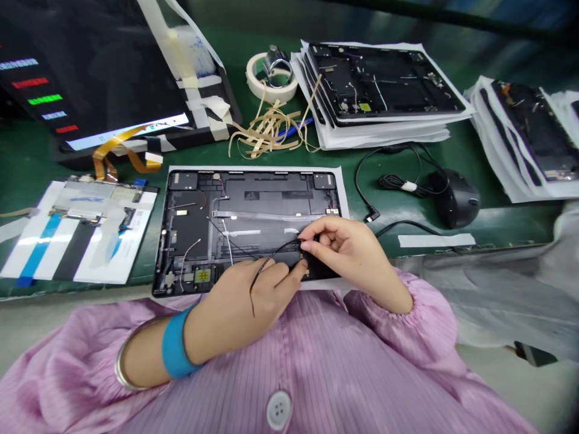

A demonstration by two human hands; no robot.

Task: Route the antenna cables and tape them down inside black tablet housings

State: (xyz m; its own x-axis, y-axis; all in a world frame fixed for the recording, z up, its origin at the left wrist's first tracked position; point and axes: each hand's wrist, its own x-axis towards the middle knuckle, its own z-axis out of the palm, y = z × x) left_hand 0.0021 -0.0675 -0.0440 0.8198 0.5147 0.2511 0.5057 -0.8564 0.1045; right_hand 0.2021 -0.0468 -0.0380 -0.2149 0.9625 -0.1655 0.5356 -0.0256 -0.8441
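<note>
An opened black tablet back shell [253, 205] lies on white paper at the near edge of the green bench. My left hand [244, 298] rests on its lower right part, fingers closed, thumb pressing at a thin black cable [266, 262] that arcs over the hand. My right hand [348, 247] is curled just to the right, its fingertips pinched on the same cable's upper end near the shell's right edge. A blue band and a metal bangle sit on my left wrist.
A taped display panel [81, 223] lies at left, a dark screen [90, 72] behind it. A tape roll [271, 75] and loose tape strips [266, 129] sit at the back. Stacks of shells on paper [380, 90] [529, 132] stand at right, with a mouse [456, 196] and cable.
</note>
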